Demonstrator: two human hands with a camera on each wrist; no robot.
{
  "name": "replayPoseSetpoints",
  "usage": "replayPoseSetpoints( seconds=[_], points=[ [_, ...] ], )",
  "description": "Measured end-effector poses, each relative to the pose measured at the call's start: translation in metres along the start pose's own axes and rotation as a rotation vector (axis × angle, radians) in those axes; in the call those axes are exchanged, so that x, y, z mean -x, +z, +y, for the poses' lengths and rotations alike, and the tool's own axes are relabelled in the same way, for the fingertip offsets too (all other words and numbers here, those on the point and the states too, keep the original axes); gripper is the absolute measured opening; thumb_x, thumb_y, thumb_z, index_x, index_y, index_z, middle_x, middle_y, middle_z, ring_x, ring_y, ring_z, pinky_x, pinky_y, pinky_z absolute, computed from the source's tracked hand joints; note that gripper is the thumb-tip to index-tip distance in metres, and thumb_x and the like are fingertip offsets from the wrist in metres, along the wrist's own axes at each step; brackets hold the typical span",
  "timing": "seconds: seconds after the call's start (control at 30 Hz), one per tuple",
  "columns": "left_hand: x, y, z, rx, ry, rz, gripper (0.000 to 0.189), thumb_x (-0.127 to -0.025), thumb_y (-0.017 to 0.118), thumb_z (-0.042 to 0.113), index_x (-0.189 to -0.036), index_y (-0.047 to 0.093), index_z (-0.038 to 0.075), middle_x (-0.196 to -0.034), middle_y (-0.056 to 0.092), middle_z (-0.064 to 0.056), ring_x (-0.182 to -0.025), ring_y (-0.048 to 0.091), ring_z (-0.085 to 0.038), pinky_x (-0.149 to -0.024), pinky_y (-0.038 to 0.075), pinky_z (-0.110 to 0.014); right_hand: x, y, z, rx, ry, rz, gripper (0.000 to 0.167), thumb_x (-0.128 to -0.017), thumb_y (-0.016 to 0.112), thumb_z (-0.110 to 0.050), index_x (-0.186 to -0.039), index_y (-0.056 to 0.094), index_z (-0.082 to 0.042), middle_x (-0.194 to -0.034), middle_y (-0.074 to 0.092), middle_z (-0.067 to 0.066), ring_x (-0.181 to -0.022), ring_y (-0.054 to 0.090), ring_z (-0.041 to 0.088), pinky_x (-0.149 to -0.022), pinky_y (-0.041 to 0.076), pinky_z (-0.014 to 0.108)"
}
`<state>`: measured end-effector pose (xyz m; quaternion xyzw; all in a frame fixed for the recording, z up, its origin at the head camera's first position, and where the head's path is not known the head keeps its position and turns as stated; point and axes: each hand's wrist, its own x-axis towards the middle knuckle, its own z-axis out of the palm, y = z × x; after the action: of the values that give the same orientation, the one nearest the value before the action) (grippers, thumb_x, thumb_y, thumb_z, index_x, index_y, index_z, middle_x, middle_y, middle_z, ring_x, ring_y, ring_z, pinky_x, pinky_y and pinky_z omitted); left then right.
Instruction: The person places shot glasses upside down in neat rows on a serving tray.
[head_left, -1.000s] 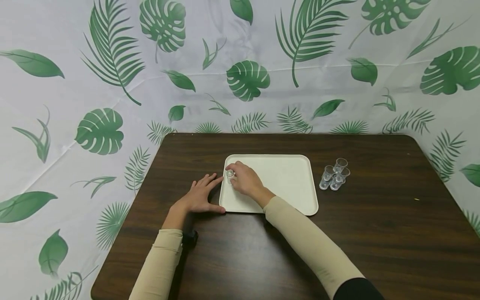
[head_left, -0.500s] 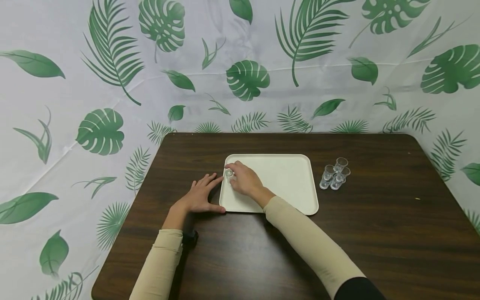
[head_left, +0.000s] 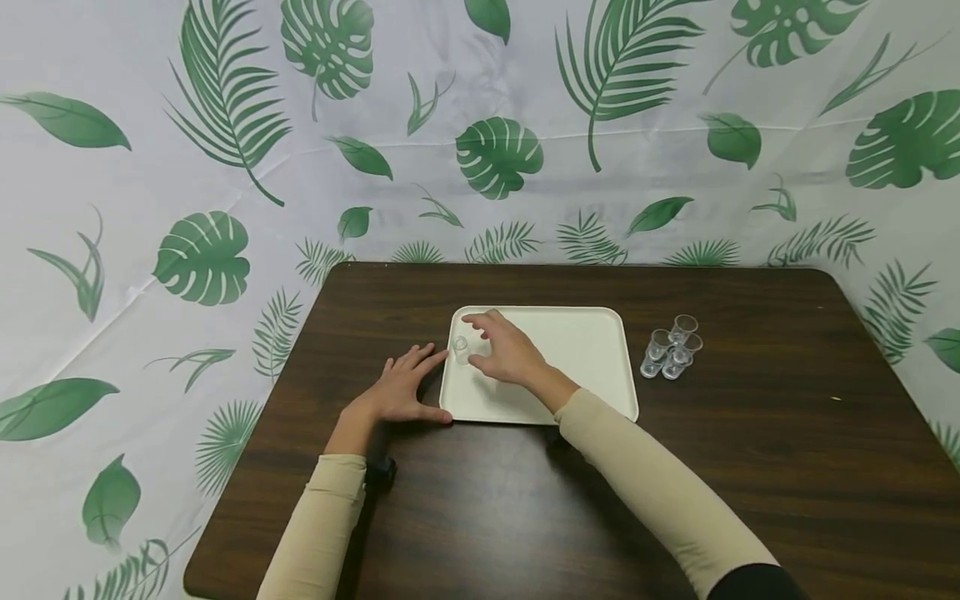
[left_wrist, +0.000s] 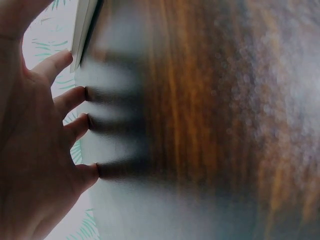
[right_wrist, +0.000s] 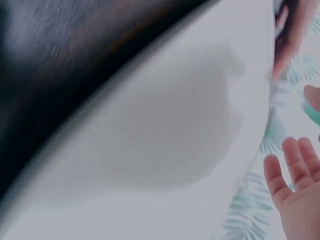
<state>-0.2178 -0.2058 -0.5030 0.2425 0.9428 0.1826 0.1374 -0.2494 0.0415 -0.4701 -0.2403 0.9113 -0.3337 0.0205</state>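
A small clear shot glass stands near the left edge of a cream tray. Just right of that glass, my right hand hovers over the tray, thumb and fingers spread apart with nothing between them. In the right wrist view the fingers of the right hand are extended above the tray. My left hand rests at the tray's left side, its fingers spread and its thumb at the front left corner. The left wrist view shows the left hand's fingertips on the dark tabletop.
Several more clear shot glasses stand grouped on the brown wooden table, just right of the tray. A white cloth with green leaves hangs behind the table. A tiny yellow speck lies at the right.
My right hand has let go of the shot glass and moved off it to the right. The glass stays on the tray. My left hand has not moved.
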Motion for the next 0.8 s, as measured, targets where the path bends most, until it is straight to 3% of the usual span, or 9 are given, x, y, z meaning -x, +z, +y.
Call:
replayPoseSetpoints(
  seconds=[0.2, 0.43, 0.67, 0.8],
  points=[
    [0.001, -0.002, -0.001, 0.013, 0.011, 0.009, 0.111, -0.07, 0.074, 0.07, -0.158, 0.022, 0.027, -0.163, 0.015, -0.011, -0.148, 0.008, -0.037, -0.108, 0.008, -0.07, 0.01, -0.037, 0.012, -0.118, -0.069, 0.109, 0.054, -0.085, 0.075, -0.017, -0.135, 0.058, -0.012, -0.119, 0.059, 0.009, -0.108, 0.059, 0.025, -0.087, 0.047, 0.042],
    [0.001, -0.001, 0.0, 0.008, 0.032, 0.019, 0.111, -0.07, 0.075, 0.068, -0.158, 0.023, 0.026, -0.162, 0.016, -0.013, -0.148, 0.009, -0.038, -0.108, 0.009, -0.071, 0.045, -0.107, 0.051, -0.186, -0.097, 0.309, 0.042, -0.087, 0.073, -0.008, -0.128, 0.063, -0.006, -0.117, 0.061, 0.011, -0.105, 0.058, 0.027, -0.089, 0.045, 0.047],
    [0.0, 0.0, -0.002, 0.01, 0.019, 0.009, 0.111, -0.07, 0.075, 0.069, -0.158, 0.021, 0.028, -0.163, 0.015, -0.011, -0.149, 0.008, -0.036, -0.109, 0.007, -0.07, 0.095, -0.171, 0.117, -0.238, 0.082, 0.576, 0.033, -0.089, 0.066, 0.0, -0.122, 0.064, 0.003, -0.11, 0.064, 0.015, -0.093, 0.058, 0.007, -0.08, 0.043, 0.022],
    [0.001, 0.001, -0.002, 0.014, 0.021, 0.004, 0.11, -0.071, 0.074, 0.069, -0.158, 0.02, 0.029, -0.163, 0.014, -0.01, -0.149, 0.007, -0.036, -0.109, 0.006, -0.07, 0.123, -0.189, 0.153, -0.202, 0.257, 0.594, 0.033, -0.092, 0.062, -0.002, -0.125, 0.061, 0.003, -0.112, 0.062, 0.014, -0.09, 0.053, -0.002, -0.075, 0.04, 0.015]
  ],
)
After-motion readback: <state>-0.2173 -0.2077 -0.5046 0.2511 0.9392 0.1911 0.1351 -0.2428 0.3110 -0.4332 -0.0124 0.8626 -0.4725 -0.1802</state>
